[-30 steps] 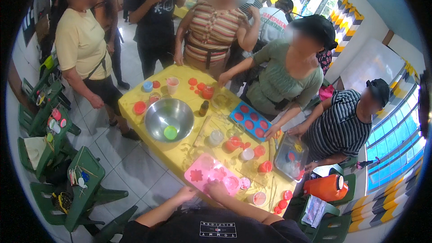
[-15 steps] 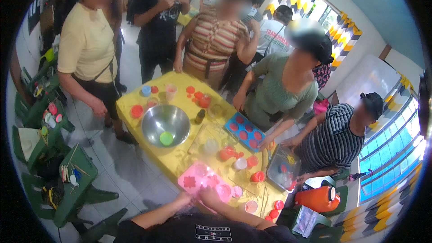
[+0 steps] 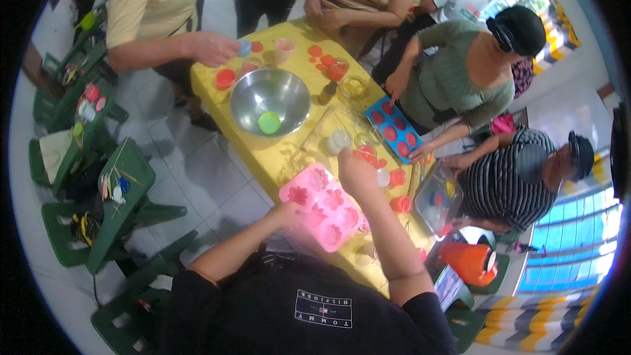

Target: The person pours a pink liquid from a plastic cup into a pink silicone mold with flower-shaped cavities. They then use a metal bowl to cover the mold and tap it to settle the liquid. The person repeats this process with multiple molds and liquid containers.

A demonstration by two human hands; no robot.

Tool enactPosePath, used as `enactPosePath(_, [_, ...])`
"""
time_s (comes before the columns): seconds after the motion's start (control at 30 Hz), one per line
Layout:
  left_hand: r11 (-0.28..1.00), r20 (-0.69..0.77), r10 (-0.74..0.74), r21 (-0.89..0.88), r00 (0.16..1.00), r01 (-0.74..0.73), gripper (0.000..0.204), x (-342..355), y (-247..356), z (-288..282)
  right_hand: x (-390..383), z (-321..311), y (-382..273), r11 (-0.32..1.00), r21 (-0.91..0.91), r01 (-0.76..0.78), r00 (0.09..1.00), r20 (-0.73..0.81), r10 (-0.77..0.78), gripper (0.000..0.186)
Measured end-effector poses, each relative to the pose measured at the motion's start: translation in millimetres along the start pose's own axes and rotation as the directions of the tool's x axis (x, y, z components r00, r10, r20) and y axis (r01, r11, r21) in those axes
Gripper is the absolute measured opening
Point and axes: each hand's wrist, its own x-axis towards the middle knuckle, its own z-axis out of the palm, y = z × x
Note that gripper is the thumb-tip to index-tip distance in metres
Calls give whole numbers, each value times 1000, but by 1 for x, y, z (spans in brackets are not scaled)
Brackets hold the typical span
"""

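Note:
A pink silicone mold [image 3: 320, 205] with flower-shaped cavities lies at the near edge of the yellow-covered table [image 3: 253, 172]. My left hand [image 3: 287, 215] grips its left side, with some fingers hidden. My right hand [image 3: 355, 174] reaches over the table beyond the mold, close to a clear cup [image 3: 338, 141]. Its fingertips are hidden, so I cannot tell whether it touches the cup. Red pieces and small containers [image 3: 365, 153] lie just right of that hand. Farther left stands a steel bowl [image 3: 248, 85] with a green cup [image 3: 269, 122] inside.
A co-worker in green touches a blue mold [image 3: 384, 118] filled with red. Another in stripes stands by a clear tray [image 3: 427, 209]. A hand [image 3: 213, 49] from a yellow sleeve hovers at the far left. Green chairs [image 3: 121, 174] stand left; an orange jug [image 3: 463, 263] is at right.
My right hand has left the pink mold and moved forward toward the clear cup. My left hand stays at the mold. The co-worker in yellow has brought a hand over the table. The view has shifted.

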Motion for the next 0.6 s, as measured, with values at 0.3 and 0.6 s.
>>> enactPosePath(0.3, [901,-263,223,-312,938,-302,47,28,55,-24,14,-32,0,944,329,-32,963,-241,117,28])
enactPosePath(0.6, [453,-523,558,-458,644,-765,94,40,191,-74,40,-24,56,-183,847,500,866,-484,125,80])
